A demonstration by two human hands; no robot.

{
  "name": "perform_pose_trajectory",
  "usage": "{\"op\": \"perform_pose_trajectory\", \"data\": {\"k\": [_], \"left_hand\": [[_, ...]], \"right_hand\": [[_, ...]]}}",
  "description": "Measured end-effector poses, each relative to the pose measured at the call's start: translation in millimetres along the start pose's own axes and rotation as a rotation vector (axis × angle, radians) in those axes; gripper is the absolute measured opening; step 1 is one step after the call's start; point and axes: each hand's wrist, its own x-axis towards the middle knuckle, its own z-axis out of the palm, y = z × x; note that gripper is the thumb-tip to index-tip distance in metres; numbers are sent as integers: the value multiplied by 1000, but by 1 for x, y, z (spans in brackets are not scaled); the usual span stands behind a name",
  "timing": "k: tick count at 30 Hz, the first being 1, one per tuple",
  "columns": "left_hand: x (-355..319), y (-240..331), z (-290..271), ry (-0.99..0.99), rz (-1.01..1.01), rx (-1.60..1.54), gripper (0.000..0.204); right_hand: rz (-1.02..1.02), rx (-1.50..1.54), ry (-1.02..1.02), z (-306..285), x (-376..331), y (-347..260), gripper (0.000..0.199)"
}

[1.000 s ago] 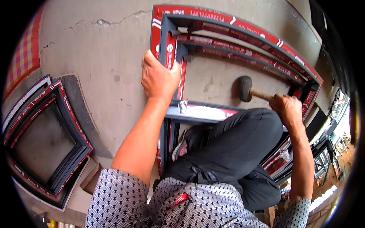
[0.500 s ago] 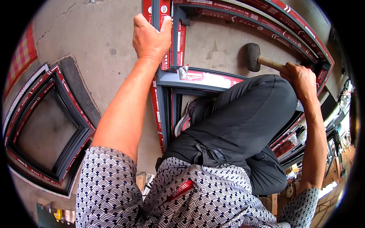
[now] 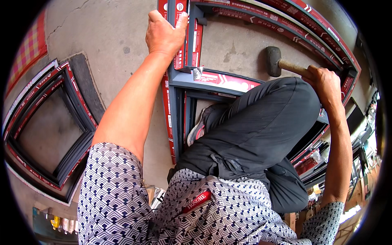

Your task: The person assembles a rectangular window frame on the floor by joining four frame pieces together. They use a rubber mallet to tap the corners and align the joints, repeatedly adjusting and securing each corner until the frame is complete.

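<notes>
In my right hand [image 3: 325, 85] is a rubber mallet [image 3: 273, 61], its wooden handle wrapped by my fingers and its black head pointing left over the floor. My left hand [image 3: 165, 34] is closed around the upper left bar of a large dark grey window frame [image 3: 220, 83] covered in red protective film, with the thumb on top of the bar. A crumpled silvery scrap [image 3: 198, 73] sits on the crossbar near the corner joint. My raised knee covers part of the crossbar, and one shoe shows inside the lower opening of the frame.
A smaller dark frame with red film [image 3: 61, 183] lies on the floor at the left, beside a dark board [image 3: 87, 81]. Checked cloth [image 3: 30, 53] hangs at the far left. Cluttered profiles and parts [image 3: 314, 161] fill the right side. Small bottles [image 3: 61, 223] stand at the lower left.
The view has shifted slightly, so things at the left appear a little to the right. Both hands keep their grips, and the mallet stays in nearly the same place over the floor.
</notes>
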Motion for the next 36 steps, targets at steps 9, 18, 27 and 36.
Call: {"op": "perform_pose_trajectory", "data": {"k": [9, 18, 27, 36], "left_hand": [[7, 40, -11, -28, -221, 191, 76], [3, 45, -8, 19, -231, 182, 66], [8, 48, -10, -51, -257, 91, 63], [6, 34, -10, -44, -206, -10, 60]], "right_hand": [[-20, 0, 55, -1, -3, 1, 27], [6, 0, -4, 1, 0, 2, 30], [-114, -246, -60, 7, 25, -4, 17], [-14, -67, -136, -39, 30, -31, 25]]}}
